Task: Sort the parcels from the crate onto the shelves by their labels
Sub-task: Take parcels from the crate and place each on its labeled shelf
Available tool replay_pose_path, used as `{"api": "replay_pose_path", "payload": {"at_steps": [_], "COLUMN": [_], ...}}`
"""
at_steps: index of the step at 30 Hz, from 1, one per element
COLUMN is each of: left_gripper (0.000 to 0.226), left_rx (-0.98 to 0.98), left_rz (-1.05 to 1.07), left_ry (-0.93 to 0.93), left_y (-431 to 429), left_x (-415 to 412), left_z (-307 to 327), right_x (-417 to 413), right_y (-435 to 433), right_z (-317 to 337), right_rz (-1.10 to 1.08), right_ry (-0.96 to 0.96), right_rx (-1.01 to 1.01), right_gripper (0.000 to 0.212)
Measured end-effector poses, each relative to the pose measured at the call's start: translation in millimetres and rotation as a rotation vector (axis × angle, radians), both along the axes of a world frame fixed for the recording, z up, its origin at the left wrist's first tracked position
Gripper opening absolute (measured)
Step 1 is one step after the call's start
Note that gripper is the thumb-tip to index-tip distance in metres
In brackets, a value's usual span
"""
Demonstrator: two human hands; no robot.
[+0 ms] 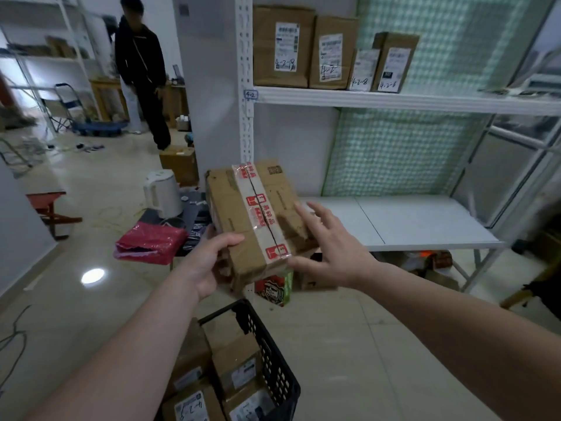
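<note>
so the left hand (pixel 209 265) grips a taped parcel (pixel 255 220) by its near corner, above the black crate (pixel 273 360). right hand (pixel 331 241) is spread open, fingertips just touching the parcel's side.

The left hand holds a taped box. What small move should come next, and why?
Probably turn the box over with the right hand, which is open at its right side. The left hand grips its near corner, and the face in view shows only red-printed tape, no shipping label, so its shelf cannot be chosen yet.
</note>
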State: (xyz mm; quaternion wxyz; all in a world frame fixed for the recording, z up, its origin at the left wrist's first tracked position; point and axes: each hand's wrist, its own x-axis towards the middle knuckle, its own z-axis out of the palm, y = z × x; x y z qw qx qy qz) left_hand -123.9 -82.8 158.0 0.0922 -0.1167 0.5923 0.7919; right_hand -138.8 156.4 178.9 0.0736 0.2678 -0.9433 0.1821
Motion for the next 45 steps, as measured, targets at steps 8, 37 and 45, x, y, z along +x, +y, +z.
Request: {"api": "replay_pose_path", "payload": {"at_steps": [8,37,45], "left_gripper": [0.134,0.136,0.111], "left_rx": [-0.857,-1.75,-1.409], "left_rz": [0.019,-0.228,0.031], "left_ry": [0.441,0.876,0.817], "left_y": [50,282,338], "left_x": [3,32,47], "left_z": [16,87,65], "right_x": [1,56,56], "right_y": [55,288,328], "right_z": [40,71,85], "right_rz": [-0.343,-0.137,-0.403], "right_ry": [-0.751,0.237,0.19], "right_rx": [-1.064,0.18,0.02], "right_gripper": [0.086,0.122,0.124]}}
